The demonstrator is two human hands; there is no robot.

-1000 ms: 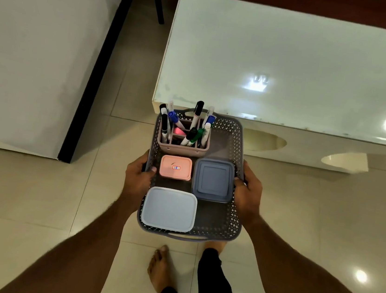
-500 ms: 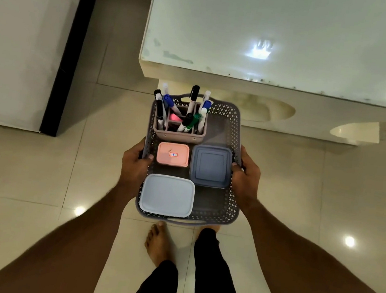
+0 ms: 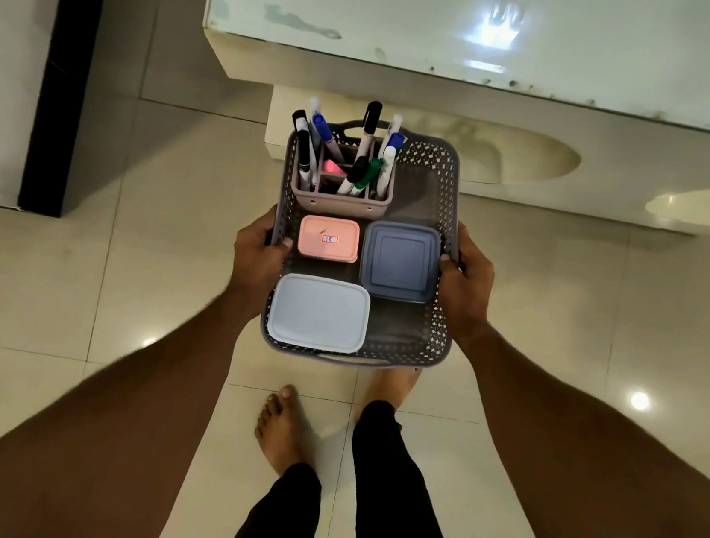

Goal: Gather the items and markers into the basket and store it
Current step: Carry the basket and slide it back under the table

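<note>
A grey perforated basket (image 3: pixel 444 199) is held in the air above the tiled floor, close to the table's front edge. My left hand (image 3: pixel 258 257) grips its left rim and my right hand (image 3: pixel 467 285) grips its right rim. Inside, at the far end, stands a beige organiser (image 3: pixel 339 202) with several markers (image 3: pixel 367 136) upright in it. Nearer to me lie a pink lidded box (image 3: pixel 328 238), a dark blue lidded box (image 3: pixel 400 261) and a pale blue lidded box (image 3: pixel 318 312).
A white glossy table (image 3: pixel 420 13) fills the top of the view, with a lower shelf (image 3: pixel 515 154) beneath its edge. A white cabinet with a black edge (image 3: pixel 58 67) stands at the left. My bare feet (image 3: pixel 284 430) are on the beige tiles below the basket.
I have stepped closer to the table with the basket held in both hands. The table edge and cabinet have shifted up and left in view.
</note>
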